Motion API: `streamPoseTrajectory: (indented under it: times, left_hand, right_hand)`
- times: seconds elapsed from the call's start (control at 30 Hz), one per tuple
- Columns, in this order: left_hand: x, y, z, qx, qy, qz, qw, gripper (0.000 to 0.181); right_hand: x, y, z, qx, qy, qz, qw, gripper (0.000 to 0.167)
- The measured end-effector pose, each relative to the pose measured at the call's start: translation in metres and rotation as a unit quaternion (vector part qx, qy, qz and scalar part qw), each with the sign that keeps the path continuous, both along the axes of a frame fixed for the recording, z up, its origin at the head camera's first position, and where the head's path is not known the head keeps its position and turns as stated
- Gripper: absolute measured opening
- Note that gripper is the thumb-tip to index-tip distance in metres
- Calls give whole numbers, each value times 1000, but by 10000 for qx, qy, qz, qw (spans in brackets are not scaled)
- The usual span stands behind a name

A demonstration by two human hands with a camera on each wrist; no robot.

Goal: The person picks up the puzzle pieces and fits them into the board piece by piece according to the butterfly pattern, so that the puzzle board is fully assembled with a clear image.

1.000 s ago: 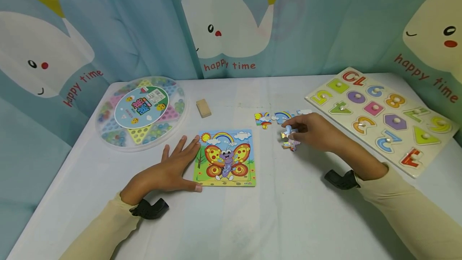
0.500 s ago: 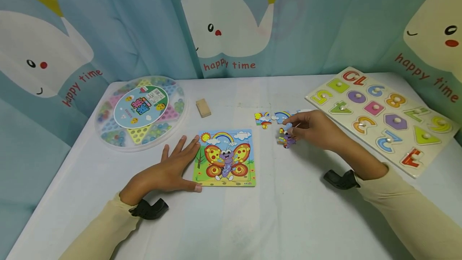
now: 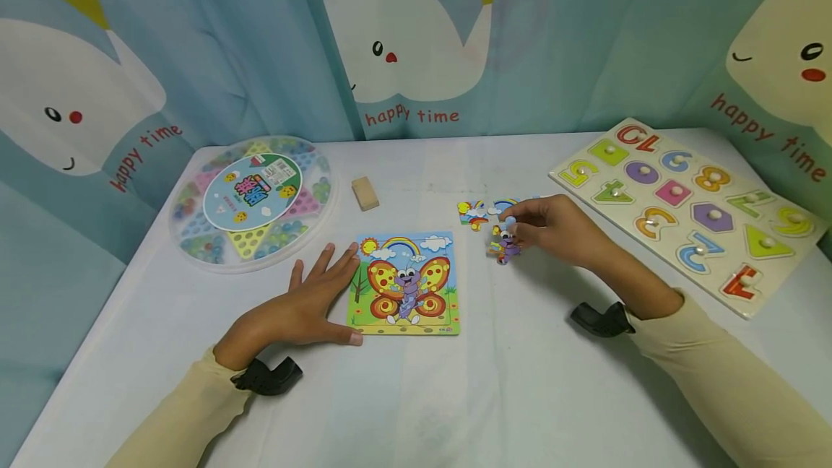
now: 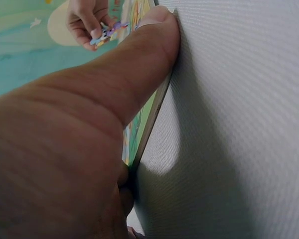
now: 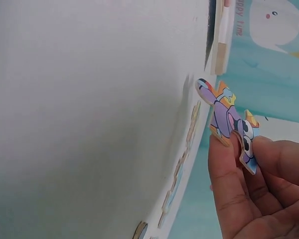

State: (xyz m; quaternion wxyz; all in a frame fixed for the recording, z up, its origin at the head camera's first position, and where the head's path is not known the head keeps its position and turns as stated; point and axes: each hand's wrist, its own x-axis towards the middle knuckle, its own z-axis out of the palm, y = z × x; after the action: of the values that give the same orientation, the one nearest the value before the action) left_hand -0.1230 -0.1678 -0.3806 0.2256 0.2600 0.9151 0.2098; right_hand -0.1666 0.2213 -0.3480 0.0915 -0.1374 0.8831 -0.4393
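A square butterfly puzzle board (image 3: 408, 284) lies flat on the white table. My left hand (image 3: 295, 313) rests along its left edge, fingers spread and straight, thumb at the lower left corner. In the left wrist view, the thumb (image 4: 152, 37) touches the board's edge. My right hand (image 3: 559, 233) pinches a puzzle piece (image 5: 226, 114) between thumb and fingers, above the table to the right of the board. This piece shows a purple butterfly face with eyes. Behind it lie loose puzzle pieces (image 3: 473, 214) with sun and rainbow prints, partly hidden by the right hand.
A round clear bead case (image 3: 253, 193) sits at the back left. Near it lies a small wooden block (image 3: 365, 193). On the right is a knobbed number-and-shape board (image 3: 676, 219). A blue curtain with whale prints (image 3: 416, 35) hangs behind the table.
My right hand has shifted slightly left with the puzzle piece, which has turned so its purple face shows more. My left hand keeps its place on the board.
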Motion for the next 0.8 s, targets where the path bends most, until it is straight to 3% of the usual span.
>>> streamPoseTrajectory:
  times: [0.33,0.8]
  left_hand:
    - [0,0,0,-18,0,19,10000,116]
    - [1,1,2,-11,11,-6,10000,116]
  right_hand:
    - [-2,-11,-4,51,510,21,9987,19]
    - [-4,-29,0,-174,470,67,9987,20]
